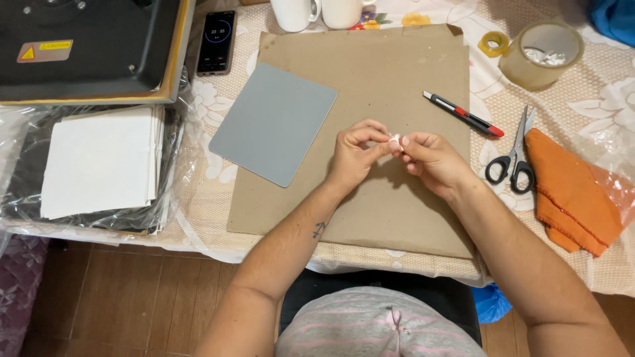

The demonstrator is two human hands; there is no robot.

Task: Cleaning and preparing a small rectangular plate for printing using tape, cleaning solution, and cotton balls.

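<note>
My left hand (355,155) and my right hand (431,160) meet above a sheet of brown cardboard (397,73). Between the fingertips of both hands sits a small whitish scrap (395,141), pinched from both sides. What it is made of I cannot tell. A grey rectangular pad (272,123) lies flat on the cardboard, to the left of my left hand. A red and black utility knife (463,114) lies on the cardboard, up and to the right of my right hand.
Black-handled scissors (516,153) and an orange cloth (572,192) lie at the right. Two tape rolls (541,54) sit at the far right, two white mugs (317,13) at the back. A phone (216,41), a dark press machine (86,49) and stacked white sheets (99,162) are on the left.
</note>
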